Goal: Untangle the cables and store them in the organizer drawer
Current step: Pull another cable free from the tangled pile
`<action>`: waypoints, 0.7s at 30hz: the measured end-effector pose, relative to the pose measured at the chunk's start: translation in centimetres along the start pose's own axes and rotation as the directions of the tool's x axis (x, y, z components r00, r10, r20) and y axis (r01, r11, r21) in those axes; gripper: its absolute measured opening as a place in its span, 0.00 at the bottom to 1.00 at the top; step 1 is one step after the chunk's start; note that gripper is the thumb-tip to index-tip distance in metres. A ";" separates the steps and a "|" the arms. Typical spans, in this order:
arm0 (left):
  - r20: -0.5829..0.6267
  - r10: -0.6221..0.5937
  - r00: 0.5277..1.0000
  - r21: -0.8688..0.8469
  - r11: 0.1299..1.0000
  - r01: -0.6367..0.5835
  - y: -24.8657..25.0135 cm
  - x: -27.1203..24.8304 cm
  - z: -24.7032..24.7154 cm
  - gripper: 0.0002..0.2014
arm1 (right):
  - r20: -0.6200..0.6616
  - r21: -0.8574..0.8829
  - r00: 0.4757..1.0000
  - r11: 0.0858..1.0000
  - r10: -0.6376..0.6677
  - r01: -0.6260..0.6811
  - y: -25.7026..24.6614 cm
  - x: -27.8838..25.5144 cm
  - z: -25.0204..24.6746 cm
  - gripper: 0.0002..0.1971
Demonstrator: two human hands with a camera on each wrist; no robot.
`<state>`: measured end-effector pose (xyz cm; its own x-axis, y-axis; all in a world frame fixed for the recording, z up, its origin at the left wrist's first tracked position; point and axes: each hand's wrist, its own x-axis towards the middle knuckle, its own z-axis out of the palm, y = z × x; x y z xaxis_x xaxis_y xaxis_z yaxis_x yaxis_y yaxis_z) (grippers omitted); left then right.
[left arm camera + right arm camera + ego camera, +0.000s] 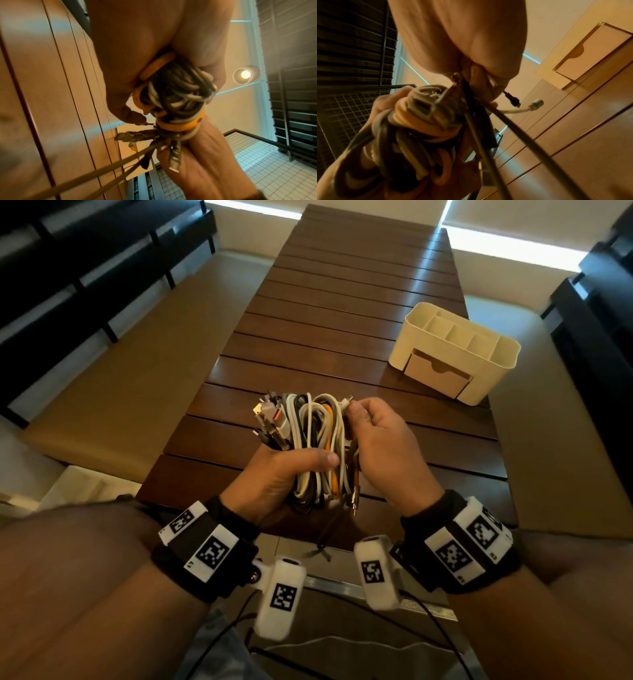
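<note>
White, grey, black and orange cords make up the cable bundle [310, 440], a knotted clump held up above the near end of the dark slatted wooden tabletop [342, 313]; the left hand [270, 477] grips the lower half of the clump, thumb laid across the front of the strands and fingers curled behind; the right hand [383, 446] is closed on the bundle's right side, thumb and forefinger pinching a white cable near its plug at the upper edge; several metal connectors [269, 414] fan out from the upper left of the clump, and one thin plug end hangs below it; in the left wrist view the coils [178, 94] press against the palm with plug ends dangling underneath; the right wrist view shows loose black and white plug tips sticking out past the fingers; the cream organizer [455, 350] stands well apart on the right part of the tabletop, its drawer [436, 374] closed in the front, its open compartments facing up
</note>
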<state>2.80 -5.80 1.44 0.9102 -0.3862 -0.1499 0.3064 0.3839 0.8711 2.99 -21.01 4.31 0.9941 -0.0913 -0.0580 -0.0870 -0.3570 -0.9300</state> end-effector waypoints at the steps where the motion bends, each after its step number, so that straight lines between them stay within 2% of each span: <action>1: 0.004 0.016 1.000 0.024 1.000 -0.016 0.0 0.0 0.1 0.22 | -0.003 -0.014 1.000 1.000 0.001 -0.001 0.0 0.0 0.0 0.12; 6: 0.035 0.122 0.992 0.136 0.983 -0.126 0.1 0.0 0.6 0.21 | -0.022 -0.029 1.000 1.000 -0.010 0.010 -0.4 0.2 0.0 0.13; 9: 0.048 0.148 0.988 0.134 0.979 -0.153 0.2 0.0 0.6 0.18 | -0.027 -0.016 1.000 1.000 -0.013 0.013 -0.7 0.1 0.2 0.13; 13: 0.055 0.088 0.995 0.020 0.996 -0.089 -0.5 -0.4 0.8 0.20 | -0.023 -0.070 0.999 0.997 -0.042 0.040 -0.3 0.2 0.5 0.11; 16: 0.045 0.022 0.999 0.000 1.000 -0.023 -1.2 -0.7 1.0 0.25 | 0.065 -0.182 0.997 0.981 -0.052 0.063 0.3 0.7 0.1 0.11; 21: 0.067 -0.002 0.998 -0.056 0.998 0.006 -1.4 -0.7 1.0 0.15 | 0.142 -0.322 0.984 0.935 -0.106 0.147 0.3 0.9 -0.8 0.14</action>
<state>1.48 -6.89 0.73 0.8887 -0.4424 -0.1205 0.3271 0.4277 0.8426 3.81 -21.94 4.27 0.9967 0.0800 -0.0103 0.0440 -0.6463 -0.7618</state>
